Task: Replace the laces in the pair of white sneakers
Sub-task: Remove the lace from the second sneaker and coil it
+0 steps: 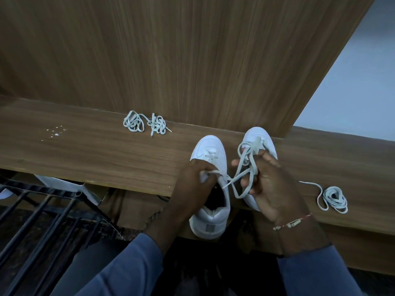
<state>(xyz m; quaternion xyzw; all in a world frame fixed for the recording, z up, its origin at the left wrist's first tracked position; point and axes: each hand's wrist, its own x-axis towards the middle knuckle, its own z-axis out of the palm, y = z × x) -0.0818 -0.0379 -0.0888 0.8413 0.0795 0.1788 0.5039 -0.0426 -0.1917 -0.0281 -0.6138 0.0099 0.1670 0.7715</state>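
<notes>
White sneakers, pr, side by side on wood ledge [106, 150], toes twd wood panel [171, 50]: left sneaker [210, 150] partly under left hand [192, 178], right sneaker [259, 136] behind right hand [271, 184]. Grey lace [239, 178] runs btwn both hands; left fingers pinch one end, right fingers curl round bunched loops. Tangled laces [145, 123] at ledge back; coiled lace [333, 198] right of wrist. Black rack [42, 210] lower left. Forearms in blue sleeves, hands near together.

The right hand [275, 184] covers most of the right sneaker [257, 134]; only its toe and a sliver of side show. The left hand [192, 180] hides the middle eyelets of the left sneaker [210, 145], and the lace [239, 176] runs out of sight in its grip. The black rack [49, 192] runs off the left edge.
</notes>
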